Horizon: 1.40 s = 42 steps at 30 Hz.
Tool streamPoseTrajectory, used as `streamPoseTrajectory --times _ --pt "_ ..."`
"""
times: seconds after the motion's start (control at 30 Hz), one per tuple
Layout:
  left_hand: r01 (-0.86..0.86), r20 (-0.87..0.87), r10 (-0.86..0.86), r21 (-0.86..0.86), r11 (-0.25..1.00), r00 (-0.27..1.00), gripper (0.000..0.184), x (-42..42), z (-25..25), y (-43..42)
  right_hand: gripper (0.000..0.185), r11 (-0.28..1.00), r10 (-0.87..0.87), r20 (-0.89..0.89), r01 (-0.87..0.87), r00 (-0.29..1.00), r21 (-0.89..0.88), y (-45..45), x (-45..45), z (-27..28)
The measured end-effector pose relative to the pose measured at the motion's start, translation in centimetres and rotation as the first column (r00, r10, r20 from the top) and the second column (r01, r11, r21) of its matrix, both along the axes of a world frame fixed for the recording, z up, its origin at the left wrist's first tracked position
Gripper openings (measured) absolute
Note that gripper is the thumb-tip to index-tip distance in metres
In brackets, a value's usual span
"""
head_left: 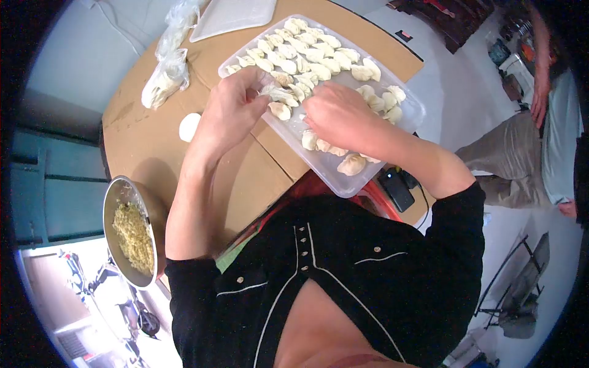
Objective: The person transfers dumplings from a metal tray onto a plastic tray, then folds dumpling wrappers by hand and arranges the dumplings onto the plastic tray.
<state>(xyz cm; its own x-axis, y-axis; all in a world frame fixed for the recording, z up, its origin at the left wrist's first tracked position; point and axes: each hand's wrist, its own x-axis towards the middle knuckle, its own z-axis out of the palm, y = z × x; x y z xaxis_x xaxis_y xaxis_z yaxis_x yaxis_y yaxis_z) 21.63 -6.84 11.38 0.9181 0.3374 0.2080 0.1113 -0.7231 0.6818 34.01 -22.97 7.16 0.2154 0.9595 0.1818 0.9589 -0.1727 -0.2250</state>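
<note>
A translucent plastic tray point(331, 175) holds rows of pale folded dumplings point(310, 55). My left hand point(236, 104) is at the tray's left edge, its thumb and fingers closed on a whitish dumpling point(279, 94). Just below that lies another dumpling point(280, 111), inside the tray. Over the middle of the tray, my right hand point(337, 113) is curled with the knuckles up. Its fingertips are hidden, so whatever they hold cannot be made out. Several dumplings lie on both sides of the right wrist, including a plump one point(352, 164) near the tray's front corner.
On the cardboard-covered table point(245, 178) lies a round white wrapper point(189, 127). A metal bowl of shredded filling point(134, 236) stands at the left edge. Further back are a clear plastic bag point(165, 80) and a white tray point(236, 17). Another person point(509, 147) is at the right.
</note>
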Motion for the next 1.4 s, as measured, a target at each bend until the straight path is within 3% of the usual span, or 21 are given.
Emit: streamPoseTrajectory --times 0.13,0.2,0.23,0.3,0.33,0.4,0.5,0.6,0.73,0.8,1.0,1.3,1.4 --pt "-0.021 -0.017 0.021 0.004 1.000 1.000 0.020 -0.3 0.1 0.0 0.012 1.000 -0.001 0.090 -0.001 0.996 0.028 -0.1 -0.4 -0.5" --pt "0.001 -0.015 -0.001 0.007 1.000 1.000 0.020 -0.3 -0.4 0.3 0.009 0.980 0.042 0.175 -0.075 0.984 0.186 -0.7 -0.3 -0.5" --pt "0.000 -0.013 0.000 0.007 1.000 1.000 0.020 -0.3 -0.5 0.5 0.009 0.980 0.044 0.177 -0.077 0.983 0.185 -0.8 -0.1 -0.5" --pt "0.010 -0.057 -0.012 -0.033 0.999 0.998 0.020 -0.3 -0.7 0.7 0.010 0.970 -0.032 0.038 0.022 0.999 0.242 -1.1 0.7 -0.4" --pt "0.007 -0.055 -0.009 -0.035 0.999 0.998 0.020 -0.4 -0.6 0.6 0.010 0.971 -0.029 0.040 0.019 0.999 0.239 -1.2 1.4 0.0" --pt "0.007 -0.005 -0.007 0.032 0.999 1.000 0.022 -0.5 -0.1 0.2 0.013 0.962 -0.203 -0.025 0.204 0.979 0.181 -1.6 3.0 1.3" --pt "0.026 -0.009 -0.026 -0.011 1.000 1.000 0.023 -0.2 -0.1 -0.1 0.015 0.939 -0.317 -0.016 0.316 0.948 0.133 -1.9 5.2 1.8" --pt "0.097 0.001 -0.097 0.052 0.994 0.995 0.023 0.3 -0.3 -0.6 0.015 0.947 -0.314 0.131 0.300 0.940 0.118 -1.7 6.8 0.8" --pt "0.105 -0.036 -0.105 0.004 0.994 0.994 0.023 0.5 -0.6 -1.5 0.014 0.956 -0.279 0.222 0.250 0.934 0.151 -1.4 7.2 -0.2" --pt "0.109 -0.031 -0.106 0.133 0.985 0.994 0.023 0.6 -0.7 -1.7 0.010 0.949 -0.278 0.257 0.222 0.926 0.225 -1.3 7.2 -0.3" --pt "0.258 0.009 -0.267 0.221 0.940 0.964 0.023 0.9 -2.2 -2.5 0.004 0.954 -0.251 0.402 0.153 0.881 0.259 -1.6 7.2 0.1" --pt "0.331 0.077 -0.376 0.333 0.883 0.923 0.022 1.5 -4.0 -2.5 0.008 0.949 -0.276 0.395 0.184 0.876 0.257 -1.9 7.7 0.0" --pt "0.238 0.071 -0.283 0.368 0.899 0.957 0.020 1.3 -3.7 -2.8 0.011 0.953 -0.248 0.368 0.156 0.896 0.261 -2.0 7.9 0.1"
